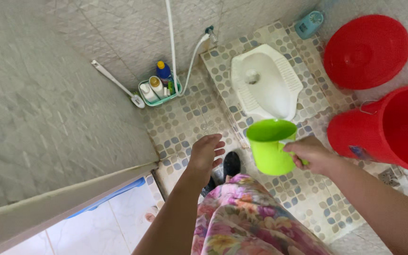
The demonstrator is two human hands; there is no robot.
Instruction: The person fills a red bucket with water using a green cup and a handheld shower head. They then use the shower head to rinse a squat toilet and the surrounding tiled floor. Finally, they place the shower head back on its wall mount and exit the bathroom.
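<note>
My right hand grips the handle of a bright green plastic dipper cup, held upright in the air over the mosaic floor, just in front of the white squat toilet. My left hand hangs free to the left of the cup, fingers loosely spread, holding nothing. Below it a black shoe and my flowered garment show.
An uncovered red bucket stands at the right, a second red bucket with a lid behind it. A teal caddy of bottles sits by the wall, a white long-handled brush beside it. White hose runs from a tap. Floor drain lower right.
</note>
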